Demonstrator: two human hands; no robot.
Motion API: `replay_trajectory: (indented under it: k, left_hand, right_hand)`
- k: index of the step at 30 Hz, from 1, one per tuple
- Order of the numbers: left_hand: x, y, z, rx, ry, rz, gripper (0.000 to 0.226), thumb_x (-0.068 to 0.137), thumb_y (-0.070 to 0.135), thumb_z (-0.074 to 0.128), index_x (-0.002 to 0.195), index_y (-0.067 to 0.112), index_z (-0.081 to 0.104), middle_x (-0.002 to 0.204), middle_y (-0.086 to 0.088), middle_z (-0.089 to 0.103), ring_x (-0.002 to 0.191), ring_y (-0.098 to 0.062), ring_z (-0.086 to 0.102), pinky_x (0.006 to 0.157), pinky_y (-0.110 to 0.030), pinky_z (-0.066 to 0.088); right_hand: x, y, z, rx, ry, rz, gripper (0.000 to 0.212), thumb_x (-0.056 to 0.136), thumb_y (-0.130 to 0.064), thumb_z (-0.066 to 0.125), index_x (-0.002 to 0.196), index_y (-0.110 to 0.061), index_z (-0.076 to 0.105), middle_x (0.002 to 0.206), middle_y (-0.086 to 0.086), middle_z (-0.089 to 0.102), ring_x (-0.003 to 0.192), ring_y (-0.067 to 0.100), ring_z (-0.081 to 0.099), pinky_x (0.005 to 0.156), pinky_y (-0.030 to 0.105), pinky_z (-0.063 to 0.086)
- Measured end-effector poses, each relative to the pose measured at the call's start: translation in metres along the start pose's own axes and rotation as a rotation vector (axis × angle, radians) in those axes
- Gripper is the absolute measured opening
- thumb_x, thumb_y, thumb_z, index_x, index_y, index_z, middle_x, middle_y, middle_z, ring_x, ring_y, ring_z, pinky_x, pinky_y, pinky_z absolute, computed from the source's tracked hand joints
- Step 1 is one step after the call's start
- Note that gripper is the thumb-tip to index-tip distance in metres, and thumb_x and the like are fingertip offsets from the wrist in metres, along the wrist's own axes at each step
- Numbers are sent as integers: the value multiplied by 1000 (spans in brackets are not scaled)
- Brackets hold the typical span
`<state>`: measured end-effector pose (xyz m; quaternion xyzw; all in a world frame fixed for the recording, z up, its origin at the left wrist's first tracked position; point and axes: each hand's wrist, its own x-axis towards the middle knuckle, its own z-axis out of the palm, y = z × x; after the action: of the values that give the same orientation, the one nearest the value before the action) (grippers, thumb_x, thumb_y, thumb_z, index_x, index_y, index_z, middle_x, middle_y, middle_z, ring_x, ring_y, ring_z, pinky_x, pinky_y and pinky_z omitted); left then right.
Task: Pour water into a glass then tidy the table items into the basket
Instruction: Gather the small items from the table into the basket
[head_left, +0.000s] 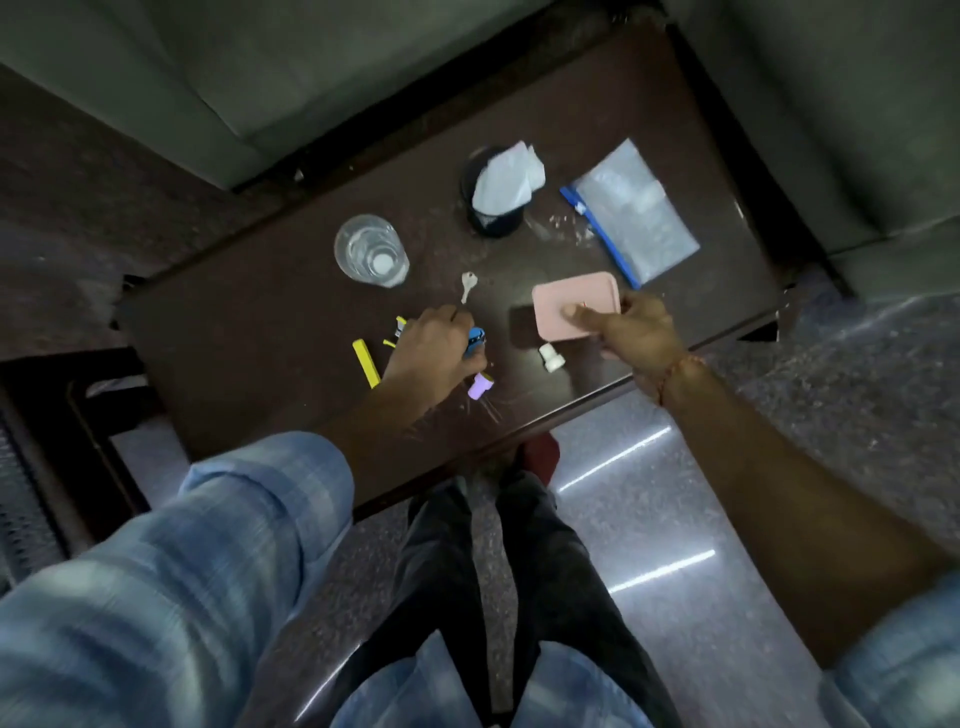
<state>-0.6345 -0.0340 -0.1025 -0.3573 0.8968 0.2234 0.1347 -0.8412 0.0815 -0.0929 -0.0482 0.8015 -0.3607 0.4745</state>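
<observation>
From my head camera I look down on a dark bench (260, 353). My right hand (636, 332) pinches the near edge of a pink box (574, 304), thumb on top, the box lifted slightly off the bench with its shadow just to the left. My left hand (434, 348) is curled round a small blue thing (475, 340); what it is I cannot tell. A key (467, 286) lies just beyond that hand, a glass (370, 250) holding water farther off to the left. Yellow pieces (366, 362) lie left of my left hand, a purple cap (480, 385) near it, a white cap (549, 357) beside the pink box. Farther back stand a dark cup holding white paper (506, 182) and a clear pouch with a blue strip (636, 215).
</observation>
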Motion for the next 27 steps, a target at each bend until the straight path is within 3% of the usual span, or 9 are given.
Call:
replay_trajectory:
  k: [2,6,10,13,16,19,23,27]
  left_hand:
    - [-14,5,-19,20,25,-13,33,90,32,56,106,4,63,101,-13,61,96,-31,58,78,-43,47]
    - [-50,8,-54,40,67,-78,35,91,37,53,110,9,62,105,-8,60,100,-26,57,84,-42,47]
    - [-101,-5,-94,96,127,-164,36,91,40,52,110,11,61,107,-7,60,102,-26,57,82,-40,46]
    - [-152,-35,-133,145,187,-266,36,91,41,53,111,12,61,109,-7,60,103,-27,57,81,-41,45]
    - [-210,-80,-173,247,263,-347,37,92,41,52,110,11,61,110,-8,62,103,-29,58,81,-41,45]
    - [-287,-128,-206,337,271,-416,38,91,42,52,110,10,59,112,-11,61,106,-32,57,84,-42,44]
    - [-393,-200,-237,391,341,-489,40,90,43,53,113,10,62,112,-11,63,105,-31,59,81,-41,45]
    - [-483,-260,-251,410,399,-533,38,91,40,52,113,9,62,110,-12,62,102,-33,58,77,-43,47]
  right_hand:
    - [-17,-12,-7,34,-20,13,40,69,-32,86,99,-9,73,80,3,71,62,9,61,55,23,50]
    - [-52,-27,-19,109,-58,11,36,71,-27,84,98,-6,72,72,-2,71,52,4,60,47,17,46]
    - [-94,-45,-19,118,-118,-12,34,71,-26,84,97,-7,72,83,4,72,61,9,60,53,23,45]
    - [-140,-62,1,116,-170,-75,23,72,-22,83,87,-9,72,62,-6,70,43,-1,54,39,15,40]
    - [-182,-90,40,157,-313,-141,15,74,-14,80,86,-8,72,67,-4,73,46,2,60,39,16,44]
    - [-224,-112,100,110,-411,-194,13,76,-11,78,85,-7,69,76,7,68,54,12,55,51,24,47]
    - [-283,-125,192,93,-538,-238,32,77,-10,78,106,-3,67,86,6,66,71,13,61,59,26,51]
    - [-346,-126,279,108,-624,-260,36,77,-9,77,109,2,64,91,7,67,77,12,65,66,28,56]
